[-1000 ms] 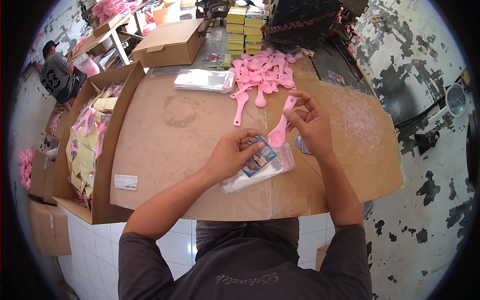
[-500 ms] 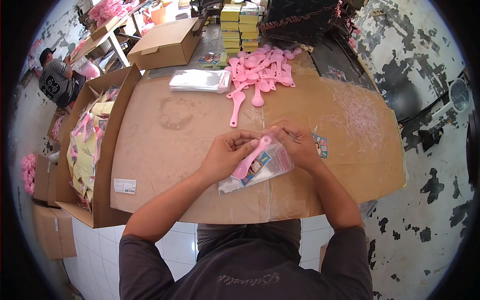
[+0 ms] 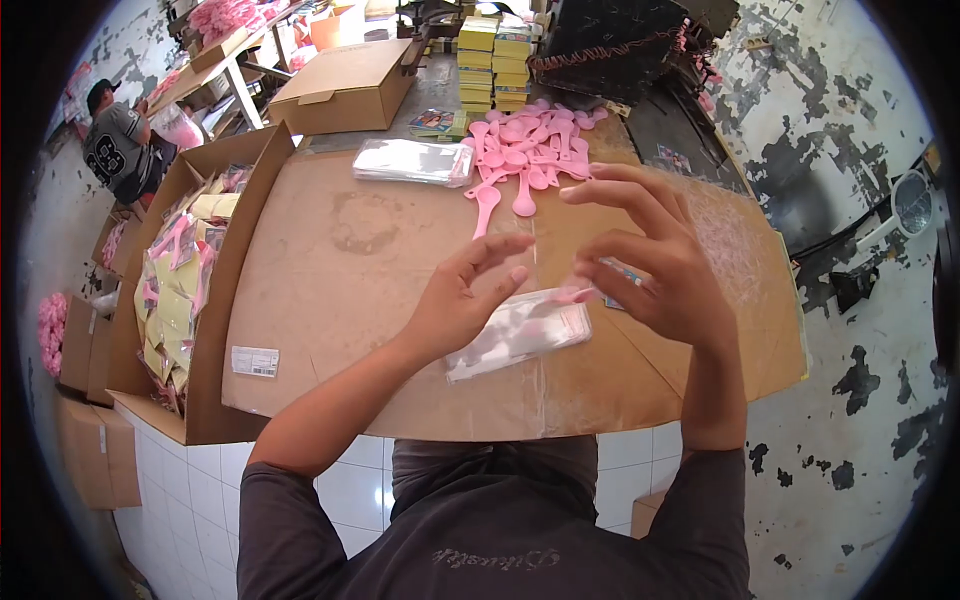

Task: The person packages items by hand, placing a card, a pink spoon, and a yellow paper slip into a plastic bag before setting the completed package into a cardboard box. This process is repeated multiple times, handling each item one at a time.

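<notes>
Over clear bags (image 3: 530, 338), left hand (image 3: 462, 295) gapes, holding nothing; right hand (image 3: 655, 262) half-curled, hold unclear; bags likely light, slippery: pinch edge.

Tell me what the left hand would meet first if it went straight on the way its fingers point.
Probably the right hand, just across the gap, though this one view leaves their relative height unclear, so it might pass under or over.
</notes>
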The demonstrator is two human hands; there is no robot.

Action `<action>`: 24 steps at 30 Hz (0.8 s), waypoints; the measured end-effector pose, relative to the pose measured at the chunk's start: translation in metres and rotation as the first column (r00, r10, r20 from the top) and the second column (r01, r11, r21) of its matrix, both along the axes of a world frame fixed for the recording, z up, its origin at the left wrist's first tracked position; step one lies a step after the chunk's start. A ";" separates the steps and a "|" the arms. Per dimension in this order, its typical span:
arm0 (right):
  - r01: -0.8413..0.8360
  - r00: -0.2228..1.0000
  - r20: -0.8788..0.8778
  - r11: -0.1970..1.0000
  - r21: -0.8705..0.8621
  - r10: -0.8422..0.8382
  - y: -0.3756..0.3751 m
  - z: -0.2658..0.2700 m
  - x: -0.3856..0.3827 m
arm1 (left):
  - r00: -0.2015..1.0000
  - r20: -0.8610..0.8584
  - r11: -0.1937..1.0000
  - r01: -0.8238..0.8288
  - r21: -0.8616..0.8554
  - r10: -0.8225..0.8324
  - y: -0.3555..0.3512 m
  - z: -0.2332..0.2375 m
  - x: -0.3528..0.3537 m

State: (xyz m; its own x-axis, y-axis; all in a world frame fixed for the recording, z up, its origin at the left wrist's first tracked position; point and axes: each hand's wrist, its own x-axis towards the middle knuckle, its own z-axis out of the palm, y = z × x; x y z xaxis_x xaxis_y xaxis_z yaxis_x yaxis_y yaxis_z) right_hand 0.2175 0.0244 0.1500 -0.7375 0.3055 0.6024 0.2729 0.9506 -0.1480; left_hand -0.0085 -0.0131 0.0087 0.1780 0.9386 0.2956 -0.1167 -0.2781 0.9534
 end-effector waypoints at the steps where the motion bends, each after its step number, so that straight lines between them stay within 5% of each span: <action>1: 0.077 0.995 0.060 0.995 0.068 -0.081 -0.002 0.006 0.001 | 0.999 -0.051 0.999 -0.011 0.047 0.013 -0.001 0.001 -0.003; 2: 0.146 0.980 0.116 0.979 0.141 -0.163 -0.004 0.011 0.001 | 0.994 -0.101 0.995 -0.021 0.098 0.031 -0.001 0.004 -0.005; 4: 0.225 0.960 0.168 0.974 -0.001 -0.222 0.000 0.013 0.006 | 0.981 -0.180 0.974 -0.026 0.224 0.068 -0.004 0.013 -0.005; 8: 0.187 0.982 0.008 0.969 -0.159 -0.188 -0.006 -0.001 -0.003 | 0.962 -0.210 0.937 -0.097 0.337 0.175 -0.010 0.025 0.003; 12: 0.110 0.991 -0.053 0.972 -0.207 -0.124 -0.014 -0.009 -0.013 | 0.989 -0.091 0.977 -0.098 0.191 0.117 -0.021 0.037 0.015; 15: 0.097 0.992 -0.062 0.971 -0.220 -0.113 -0.014 -0.016 -0.016 | 0.990 0.101 0.990 0.112 -0.091 -0.103 -0.018 0.033 0.010; 19: 0.162 0.969 -0.136 0.948 -0.272 -0.204 -0.013 -0.030 -0.024 | 0.993 0.111 0.996 0.051 -0.080 -0.042 -0.020 0.035 0.008; 22: 0.186 0.977 -0.138 0.964 0.191 -0.161 -0.010 -0.029 -0.027 | 0.993 0.115 0.998 0.021 -0.062 -0.014 -0.018 0.035 0.005; 24: 0.195 0.981 -0.071 0.943 0.268 -0.183 -0.011 -0.033 -0.032 | 0.995 0.094 1.000 -0.030 0.005 0.029 -0.019 0.030 0.007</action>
